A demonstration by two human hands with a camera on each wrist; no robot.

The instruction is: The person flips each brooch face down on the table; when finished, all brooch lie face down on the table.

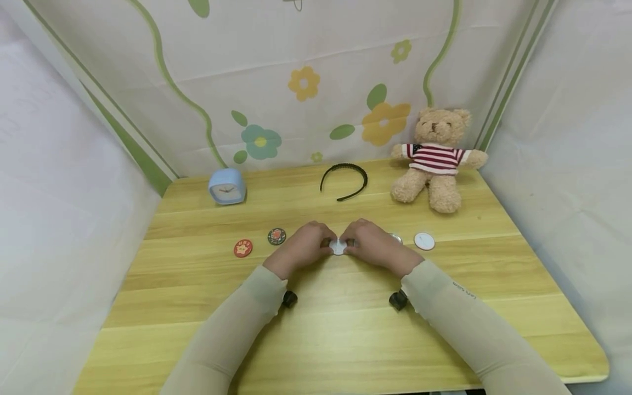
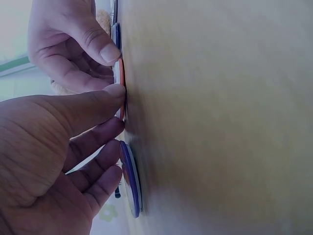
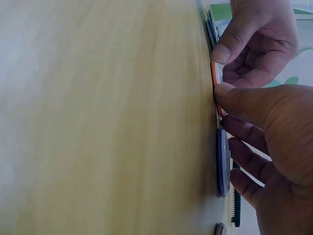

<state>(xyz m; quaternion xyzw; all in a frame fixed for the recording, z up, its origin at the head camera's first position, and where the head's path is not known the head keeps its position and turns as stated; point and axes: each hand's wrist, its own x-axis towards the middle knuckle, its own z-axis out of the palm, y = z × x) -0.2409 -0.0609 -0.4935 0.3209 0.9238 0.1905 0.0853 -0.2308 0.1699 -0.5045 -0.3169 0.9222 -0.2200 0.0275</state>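
Observation:
Both hands meet over the middle of the table and hold a small round badge, white side up with an orange-red rim. My left hand pinches its left edge between thumb and fingers. From the other side, my right hand pinches the right edge. A blue-rimmed badge lies beside the left hand's outer fingers in the left wrist view. Close to the right hand's outer fingers lies another blue-rimmed disc, its head-view counterpart mostly covered by that hand.
Left of the hands lie a red badge with a flower and a dark patterned badge. A white disc lies to the right. Farther back are a blue clock, a black headband and a teddy bear against the curtain.

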